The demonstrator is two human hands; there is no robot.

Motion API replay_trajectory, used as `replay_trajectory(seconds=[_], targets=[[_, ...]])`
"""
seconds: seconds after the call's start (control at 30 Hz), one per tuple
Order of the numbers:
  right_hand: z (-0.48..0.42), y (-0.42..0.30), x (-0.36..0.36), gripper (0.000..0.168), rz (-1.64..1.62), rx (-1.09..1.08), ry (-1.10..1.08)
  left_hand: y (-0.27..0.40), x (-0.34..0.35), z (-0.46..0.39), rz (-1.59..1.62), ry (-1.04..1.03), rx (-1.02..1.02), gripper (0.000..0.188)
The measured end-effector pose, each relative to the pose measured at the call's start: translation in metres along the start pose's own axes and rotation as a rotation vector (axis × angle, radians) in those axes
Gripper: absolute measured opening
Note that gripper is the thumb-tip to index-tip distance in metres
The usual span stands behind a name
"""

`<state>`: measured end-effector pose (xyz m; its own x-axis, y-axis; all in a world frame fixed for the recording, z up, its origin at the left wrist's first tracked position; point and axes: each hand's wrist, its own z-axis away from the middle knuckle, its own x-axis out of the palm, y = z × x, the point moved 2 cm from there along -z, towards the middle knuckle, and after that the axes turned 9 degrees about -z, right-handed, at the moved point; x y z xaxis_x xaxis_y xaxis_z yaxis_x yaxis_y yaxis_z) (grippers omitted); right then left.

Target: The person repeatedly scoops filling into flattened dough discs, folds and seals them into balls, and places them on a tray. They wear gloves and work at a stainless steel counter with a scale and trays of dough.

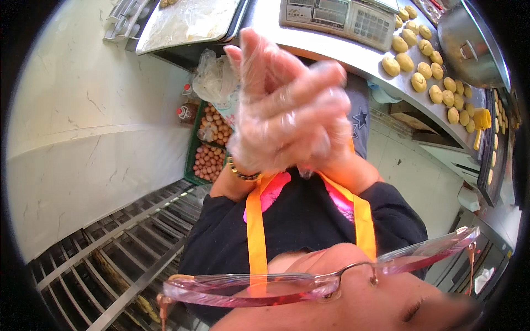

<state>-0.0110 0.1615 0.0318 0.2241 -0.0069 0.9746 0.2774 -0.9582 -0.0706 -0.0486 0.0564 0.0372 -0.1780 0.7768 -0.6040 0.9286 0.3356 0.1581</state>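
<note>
My left hand (253, 120), with a beaded bracelet (242, 171) at its wrist, is raised in front of my chest in a clear plastic glove. Pressed against it is my right hand (329, 111), gloved the same way, its fingers bent across the left one. The palms face each other, so whatever may lie between them is hidden. Motion blurs some fingertips. Beyond the hands, a digital scale (337, 20) stands on the metal worktop (364, 66). Several yellowish dough balls (418, 82) lie in rows on the worktop at the right.
A large metal bowl (470, 45) stands behind the dough balls. A yellow-handled tool (481, 120) lies beside a dark baking tray (492, 173). At left are a lined tray (186, 25), a green crate (191, 161) of eggs (209, 161) and a metal rack (120, 244).
</note>
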Motion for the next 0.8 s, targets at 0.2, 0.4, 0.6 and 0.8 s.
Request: replay_trajectory(seconds=[0.2, 0.4, 0.6, 0.8], targets=[[-0.014, 0.003, -0.028, 0.065, 0.147, -0.143, 0.060, -0.016, -0.007, 0.004, -0.102, -0.067, -0.095, 0.113], [-0.018, 0.041, -0.076, 0.060, 0.415, -0.377, -0.100, -0.001, 0.014, 0.015, -0.031, 0.024, -0.165, 0.120], [-0.018, 0.013, -0.004, 0.058, 0.045, -0.190, -0.086, 0.006, -0.026, -0.018, -0.206, -0.046, 0.029, 0.125], [-0.019, -0.001, -0.038, 0.067, 0.419, -0.370, 0.111, -0.031, 0.011, 0.016, -0.231, -0.082, -0.172, 0.130]])
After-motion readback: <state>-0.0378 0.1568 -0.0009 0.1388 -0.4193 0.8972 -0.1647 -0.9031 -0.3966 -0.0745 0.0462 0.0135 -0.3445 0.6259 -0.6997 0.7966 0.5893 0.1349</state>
